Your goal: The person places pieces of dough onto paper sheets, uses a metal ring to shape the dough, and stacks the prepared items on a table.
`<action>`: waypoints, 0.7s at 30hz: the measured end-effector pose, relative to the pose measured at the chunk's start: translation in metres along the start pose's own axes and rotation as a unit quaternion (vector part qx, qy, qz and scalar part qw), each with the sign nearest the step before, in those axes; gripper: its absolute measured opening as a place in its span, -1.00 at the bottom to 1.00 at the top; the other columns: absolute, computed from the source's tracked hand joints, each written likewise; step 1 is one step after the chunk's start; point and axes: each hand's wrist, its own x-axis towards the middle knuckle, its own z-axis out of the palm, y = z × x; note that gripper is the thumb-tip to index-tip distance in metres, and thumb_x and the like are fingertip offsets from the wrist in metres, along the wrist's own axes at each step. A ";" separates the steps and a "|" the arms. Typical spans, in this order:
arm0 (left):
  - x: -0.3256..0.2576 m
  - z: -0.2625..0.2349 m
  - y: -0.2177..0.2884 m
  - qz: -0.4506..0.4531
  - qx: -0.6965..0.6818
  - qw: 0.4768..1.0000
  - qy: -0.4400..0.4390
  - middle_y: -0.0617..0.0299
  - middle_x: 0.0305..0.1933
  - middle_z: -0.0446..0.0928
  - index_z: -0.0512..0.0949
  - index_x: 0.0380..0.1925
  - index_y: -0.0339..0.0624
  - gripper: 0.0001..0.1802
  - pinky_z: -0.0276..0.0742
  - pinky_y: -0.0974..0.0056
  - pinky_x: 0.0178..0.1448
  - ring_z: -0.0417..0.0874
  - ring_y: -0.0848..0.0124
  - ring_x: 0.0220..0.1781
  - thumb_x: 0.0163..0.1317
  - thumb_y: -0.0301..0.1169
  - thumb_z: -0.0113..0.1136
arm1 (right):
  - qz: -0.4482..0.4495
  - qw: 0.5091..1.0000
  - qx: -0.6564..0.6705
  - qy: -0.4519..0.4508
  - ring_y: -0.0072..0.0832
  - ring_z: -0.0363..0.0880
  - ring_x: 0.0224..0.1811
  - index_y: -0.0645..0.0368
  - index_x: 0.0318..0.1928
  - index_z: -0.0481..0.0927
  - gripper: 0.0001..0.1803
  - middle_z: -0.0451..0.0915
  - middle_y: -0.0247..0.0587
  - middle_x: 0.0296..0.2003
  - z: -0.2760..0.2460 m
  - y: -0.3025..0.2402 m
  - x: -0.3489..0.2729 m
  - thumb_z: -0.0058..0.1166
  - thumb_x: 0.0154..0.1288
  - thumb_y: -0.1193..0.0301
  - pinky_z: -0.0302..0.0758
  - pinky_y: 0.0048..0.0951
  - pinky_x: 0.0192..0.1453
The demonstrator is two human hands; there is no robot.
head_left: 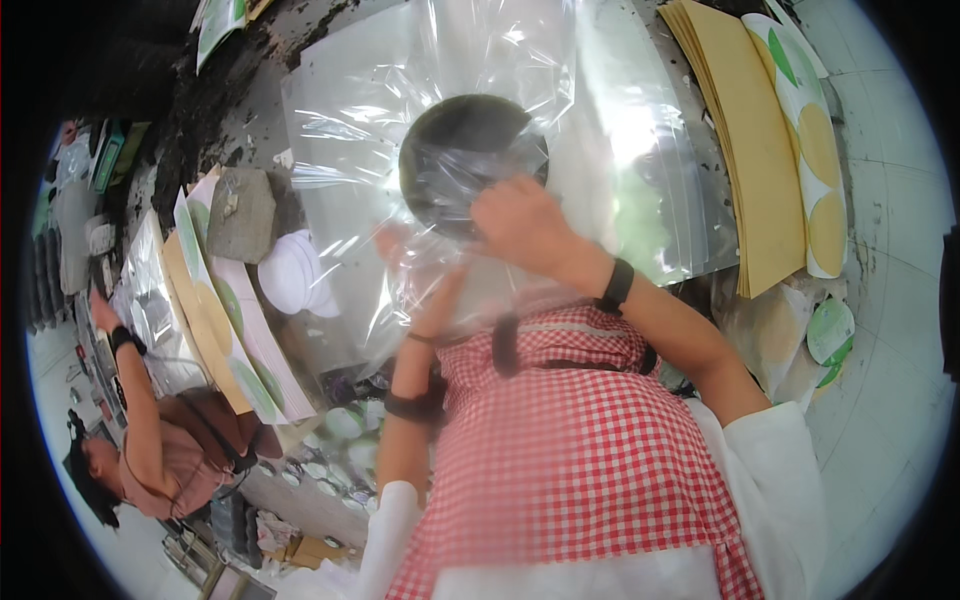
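A dark, round, flat disc (428,125) lies among clear plastic film (350,130) in front of me, with creased film over part of it. At the disc's near right edge my right hand (525,222) is closed, its fingers pinching the film. My left hand (402,250) is at the near left of the disc, seen through the shiny film and blurred. How its fingers lie cannot be made out. A stack of clear plastic sheets (650,150) lies to the right of the disc.
At the right are brown paper sheets (730,130) and label sheets with round prints (815,150). At the left, a stone block (242,215) rests by white round papers (297,272) and more label sheets (240,320). A co-worker (165,450) works further left.
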 end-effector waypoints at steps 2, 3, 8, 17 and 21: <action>0.034 -0.003 0.003 0.136 0.124 0.977 0.105 -0.06 0.17 0.43 0.44 0.18 -0.30 -0.38 0.35 0.07 0.34 0.45 0.13 0.22 0.21 -0.16 0.29 | 0.025 0.997 0.072 -0.007 -0.34 0.50 -0.26 0.06 -0.38 0.51 -0.77 0.49 -0.31 -0.43 -0.011 0.005 0.002 0.21 0.06 0.21 0.40 -0.30 -0.07; 0.049 -0.001 0.006 0.242 0.424 0.820 0.297 -0.04 0.15 0.44 0.44 0.18 -0.29 -0.40 0.37 0.09 0.32 0.46 0.16 0.20 0.22 -0.17 0.28 | 0.023 0.997 0.067 -0.003 -0.34 0.50 -0.26 0.06 -0.38 0.51 -0.77 0.49 -0.31 -0.43 -0.011 0.003 0.005 0.21 0.06 0.21 0.40 -0.30 -0.07; 0.111 0.007 0.094 0.257 0.284 0.886 0.262 0.02 0.01 0.56 0.47 0.07 -0.23 -0.47 0.50 0.14 0.18 0.57 0.10 0.12 0.00 -0.58 0.26 | -0.008 0.992 0.124 0.021 -0.29 0.51 -0.14 0.21 -0.24 0.57 -0.63 0.54 -0.21 -0.31 -0.011 0.016 0.000 0.25 0.12 0.17 0.43 -0.30 0.05; 0.109 0.006 0.110 0.149 0.379 0.894 0.185 0.05 -0.11 0.52 0.48 -0.04 -0.22 -0.56 0.50 0.09 0.00 0.51 0.01 0.01 -0.01 -0.60 0.22 | 0.209 0.830 0.473 0.206 -0.04 0.46 0.10 0.25 0.20 0.40 -0.15 0.45 0.08 0.12 -0.065 0.040 0.054 0.48 -0.08 0.16 0.43 -0.23 0.18; 0.073 0.006 0.105 0.320 0.304 0.858 0.261 -0.05 0.13 0.42 0.36 0.09 -0.27 -0.47 0.48 0.11 0.13 0.50 0.06 0.10 0.07 -0.56 0.23 | 0.201 0.918 0.291 0.177 -0.18 0.47 0.03 0.23 0.08 0.50 -0.34 0.51 -0.09 -0.07 -0.031 0.040 0.048 0.42 0.03 0.17 0.35 -0.20 0.16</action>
